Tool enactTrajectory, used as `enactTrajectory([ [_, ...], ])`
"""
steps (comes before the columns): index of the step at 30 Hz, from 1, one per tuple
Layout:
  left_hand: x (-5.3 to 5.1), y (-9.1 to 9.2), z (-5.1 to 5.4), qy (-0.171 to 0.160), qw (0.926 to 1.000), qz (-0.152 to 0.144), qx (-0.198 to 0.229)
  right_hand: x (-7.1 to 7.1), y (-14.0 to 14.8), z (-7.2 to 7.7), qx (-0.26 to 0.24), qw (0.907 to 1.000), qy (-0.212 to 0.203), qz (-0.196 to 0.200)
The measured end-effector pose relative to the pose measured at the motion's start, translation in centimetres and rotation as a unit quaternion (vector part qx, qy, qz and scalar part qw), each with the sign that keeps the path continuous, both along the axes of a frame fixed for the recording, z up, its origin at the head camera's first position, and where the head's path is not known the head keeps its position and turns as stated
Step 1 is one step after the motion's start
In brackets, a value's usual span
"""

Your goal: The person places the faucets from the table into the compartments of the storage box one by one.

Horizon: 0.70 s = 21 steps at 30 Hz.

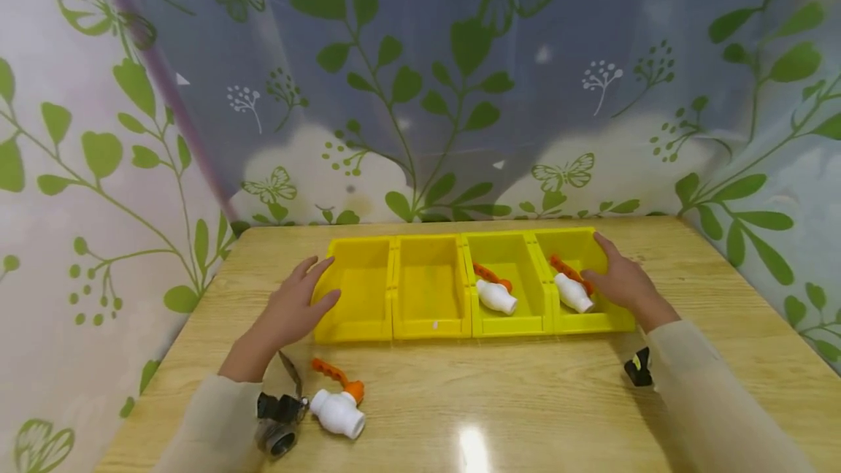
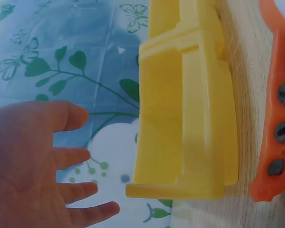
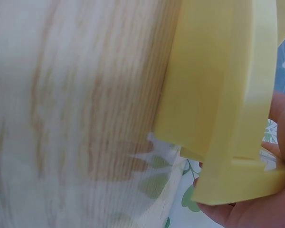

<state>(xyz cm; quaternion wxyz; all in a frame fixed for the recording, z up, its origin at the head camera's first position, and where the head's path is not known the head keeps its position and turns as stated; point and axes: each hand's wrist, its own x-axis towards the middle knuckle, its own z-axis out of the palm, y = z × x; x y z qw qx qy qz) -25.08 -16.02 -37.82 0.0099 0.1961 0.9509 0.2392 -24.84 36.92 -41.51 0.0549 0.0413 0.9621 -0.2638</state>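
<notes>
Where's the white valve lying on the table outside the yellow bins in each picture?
Head: the valve is at the lower left, in front of the yellow bins.
Left wrist: at the right edge, partly cut off; mostly its orange handle shows.
Right wrist: not in it.
Shared landmark: the yellow bins, in all three views.

A bare right hand (image 3: 261, 209) is gripping the end of a yellow, open-topped plastic bin (image 3: 199, 80) at the lower right, fingertips peeking out behind it. The bin is slanting down from top centre. A pale wood-grained tabletop (image 3: 61, 95) is filling the left; a green-leaf-printed backdrop (image 3: 190, 197) is showing at bottom centre.
</notes>
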Motion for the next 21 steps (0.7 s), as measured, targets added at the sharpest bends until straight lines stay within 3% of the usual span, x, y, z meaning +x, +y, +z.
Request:
enactTrajectory([
  [8,1.9,-0.5,0.4,0.018,0.9993,-0.023,0.023,0.4,-0.2,0.2,-0.003,0.9999,-0.009,-0.008],
  [15,3.3,-1.2,0.5,0.046,0.9965,-0.015,0.067,0.2,-0.5,0.6,-0.004,0.9999,0.000,-0.012],
  [21,4.2,-1.8,0.2,0.039,0.9966,-0.008,0.073,0.0,-0.3,0.3,0.000,0.9999,0.010,-0.013],
])
